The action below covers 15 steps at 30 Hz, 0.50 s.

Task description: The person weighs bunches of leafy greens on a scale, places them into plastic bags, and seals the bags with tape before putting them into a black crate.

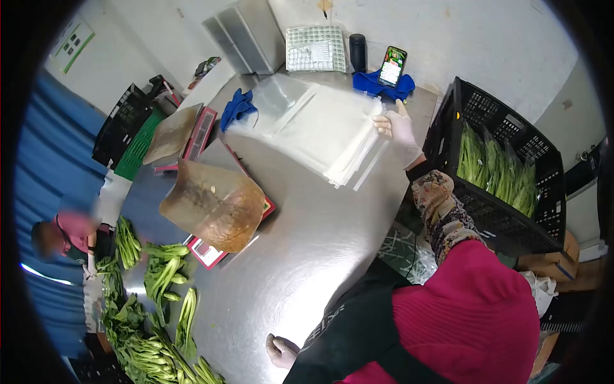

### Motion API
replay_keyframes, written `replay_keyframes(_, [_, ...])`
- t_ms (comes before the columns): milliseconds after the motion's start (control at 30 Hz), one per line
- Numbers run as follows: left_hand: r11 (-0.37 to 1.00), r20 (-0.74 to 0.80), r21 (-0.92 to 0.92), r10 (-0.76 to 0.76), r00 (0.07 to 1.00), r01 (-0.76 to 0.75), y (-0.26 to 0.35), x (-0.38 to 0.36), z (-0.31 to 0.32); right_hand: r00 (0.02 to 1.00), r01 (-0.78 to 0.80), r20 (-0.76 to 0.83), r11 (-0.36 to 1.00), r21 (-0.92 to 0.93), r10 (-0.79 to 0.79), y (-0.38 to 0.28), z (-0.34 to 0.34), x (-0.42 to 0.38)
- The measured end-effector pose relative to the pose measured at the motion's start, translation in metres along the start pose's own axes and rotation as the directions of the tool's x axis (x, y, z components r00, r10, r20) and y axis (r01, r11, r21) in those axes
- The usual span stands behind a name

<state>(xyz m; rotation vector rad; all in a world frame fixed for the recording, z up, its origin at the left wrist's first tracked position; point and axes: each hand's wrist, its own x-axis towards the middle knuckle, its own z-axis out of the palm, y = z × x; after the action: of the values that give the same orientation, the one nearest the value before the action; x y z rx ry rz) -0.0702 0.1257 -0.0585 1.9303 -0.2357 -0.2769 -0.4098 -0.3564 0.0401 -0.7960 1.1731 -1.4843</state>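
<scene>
My right hand (396, 130), in a thin pale glove, reaches to the near right corner of a stack of clear plastic bags (326, 128). Its fingers touch the bags' edge and the thumb stands apart. Close to my apron, my left hand (280, 352) is gloved too, its fingers curled over the steel table (288, 256) with nothing visible in them. A red scale (208, 251) carries a curved, stained brownish tray (214, 205). Loose leafy green vegetables (147, 339) lie on the table's left side.
A black crate (511, 224) with bagged greens stands at the right. A second scale (199, 133), blue cloths (238, 109), a phone (392, 66) and a black bottle (358, 52) are farther back. Another person (77, 233) stands at the far left.
</scene>
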Motion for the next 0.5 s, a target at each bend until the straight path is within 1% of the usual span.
replay_keyframes(100, [0.999, -0.034, -0.040, 0.011, 0.999, -0.012, -0.006, 0.004, -0.002, 1.000, -0.021, 0.004, 1.000, -0.022, 0.021, 0.000, 0.000, 0.001])
replay_keyframes(167, [1.000, 0.027, 0.006, -0.021, 0.999, 0.021, -0.002, 0.002, -0.004, 1.000, -0.013, 0.012, 1.000, -0.016, 0.013, 0.001, 0.000, -0.003])
replay_keyframes(200, [1.000, 0.012, 0.005, -0.029, 1.000, 0.029, -0.005, 0.003, -0.001, 1.000, -0.008, 0.023, 1.000, -0.012, 0.008, 0.002, 0.002, -0.005])
replay_keyframes(267, [0.994, -0.053, -0.109, 0.010, 0.999, -0.016, -0.015, 0.005, 0.004, 0.996, 0.024, 0.084, 1.000, 0.008, -0.025, 0.010, -0.002, -0.003])
replay_keyframes(300, [0.994, -0.076, 0.111, 0.029, 0.997, -0.020, -0.018, 0.006, 0.002, 0.977, -0.033, 0.213, 0.999, 0.010, 0.030, 0.027, -0.022, 0.018])
replay_keyframes(333, [0.918, -0.019, 0.207, 0.350, 0.937, -0.339, -0.018, 0.005, -0.003, 0.960, -0.132, 0.259, 0.989, 0.063, 0.111, 0.049, -0.036, 0.036])
replay_keyframes(367, [0.967, 0.019, 0.193, 0.166, 0.986, -0.167, -0.013, 0.000, -0.005, 0.996, -0.009, 0.084, 1.000, 0.006, 0.008, 0.026, -0.009, -0.006])
replay_keyframes(400, [0.951, 0.008, 0.260, 0.172, 0.985, -0.169, -0.011, -0.003, -0.010, 0.981, -0.090, 0.177, 0.996, 0.021, 0.085, 0.039, -0.012, -0.004])
replay_keyframes(433, [0.984, 0.006, 0.168, 0.049, 0.999, -0.049, -0.048, 0.013, -0.013, 0.957, -0.157, 0.257, 0.984, 0.080, 0.132, 0.060, -0.029, 0.019])
replay_keyframes(467, [0.968, -0.012, 0.214, 0.136, 0.991, -0.130, -0.028, 0.007, -0.015, 0.993, -0.088, 0.085, 0.996, 0.008, 0.087, 0.044, -0.003, -0.006])
replay_keyframes(500, [0.942, -0.005, 0.261, 0.220, 0.976, -0.211, -0.008, 0.007, -0.009, 0.973, -0.119, 0.204, 0.992, 0.039, 0.109, 0.071, -0.021, 0.033])
